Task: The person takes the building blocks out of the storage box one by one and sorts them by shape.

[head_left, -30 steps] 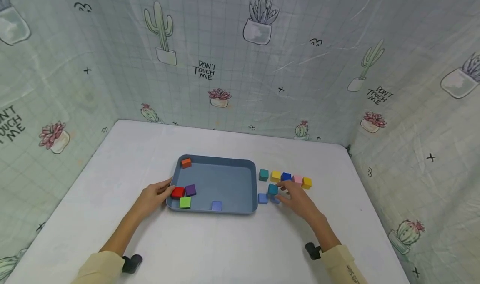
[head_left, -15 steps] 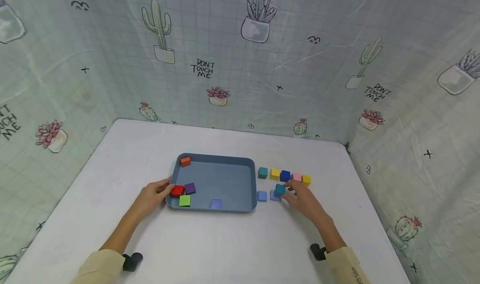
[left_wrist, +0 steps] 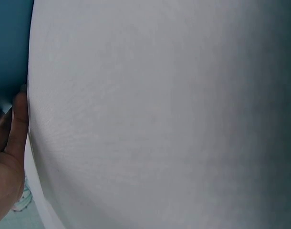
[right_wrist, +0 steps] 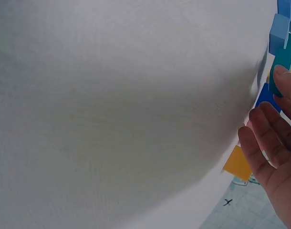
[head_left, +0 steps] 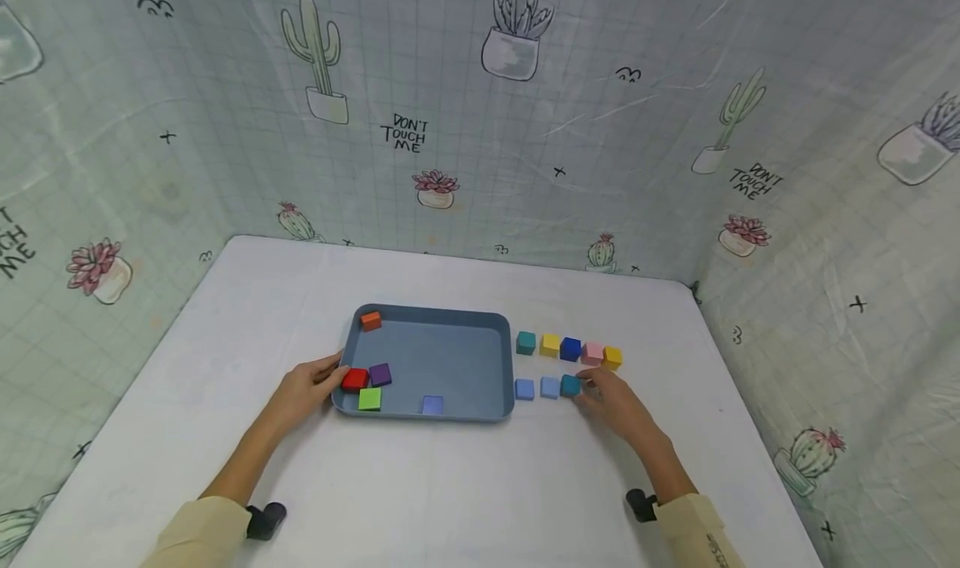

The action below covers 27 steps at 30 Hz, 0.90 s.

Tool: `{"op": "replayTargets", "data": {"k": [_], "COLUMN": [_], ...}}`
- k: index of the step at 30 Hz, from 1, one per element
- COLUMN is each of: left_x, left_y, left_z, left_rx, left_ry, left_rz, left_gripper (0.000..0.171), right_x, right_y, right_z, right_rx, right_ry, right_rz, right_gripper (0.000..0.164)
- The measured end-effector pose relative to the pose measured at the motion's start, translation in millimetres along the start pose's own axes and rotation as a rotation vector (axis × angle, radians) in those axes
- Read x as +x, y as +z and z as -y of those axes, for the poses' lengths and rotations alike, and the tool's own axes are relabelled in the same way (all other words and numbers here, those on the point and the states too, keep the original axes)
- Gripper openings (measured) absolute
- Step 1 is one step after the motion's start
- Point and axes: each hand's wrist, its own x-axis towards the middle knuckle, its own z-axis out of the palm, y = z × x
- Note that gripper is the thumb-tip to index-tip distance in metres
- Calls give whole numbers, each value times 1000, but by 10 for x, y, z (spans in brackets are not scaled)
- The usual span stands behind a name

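My left hand (head_left: 303, 391) holds the left edge of a blue-grey tray (head_left: 442, 356), thumb at the rim beside a red block (head_left: 355, 379). In the tray also lie a purple block (head_left: 380, 374), a lime green block (head_left: 370, 399), an orange block (head_left: 371, 321) and a periwinkle block (head_left: 432, 405). Right of the tray, my right hand (head_left: 617, 401) pinches a teal-blue cube (head_left: 570, 386) between thumb and fingers, level with two light blue cubes (head_left: 550, 387) to its left. The right wrist view shows the thumb against this teal-blue cube (right_wrist: 282, 71), other fingers extended.
Behind the right hand runs a row of cubes: green-teal (head_left: 526, 343), yellow (head_left: 550, 346), dark blue (head_left: 570, 349), pink (head_left: 592, 353) and golden yellow (head_left: 612, 357). A printed cloth (head_left: 465, 135) hangs around the white table (head_left: 450, 485).
My right hand has carried the teal-blue cube rightward and down, from above the light blue cubes to their right end. My left hand stays on the tray edge.
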Motion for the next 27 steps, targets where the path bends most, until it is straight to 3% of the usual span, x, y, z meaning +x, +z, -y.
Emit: {"op": "replayTargets", "data": {"k": [20,27], "left_x": [8,7], "left_y": [-15,-8], "left_z": [-9,4], "left_rx": [-6,-6], "left_ry": [-9,-17], "left_rz": [8,8], "left_gripper": [66,66], "right_x": [39,40], "right_y": [15,9], "right_z": [8,30], "right_rx": [-35,-15], "right_ry": [21,34], "right_rz": [33,54], "right_gripper": [36,48]}}
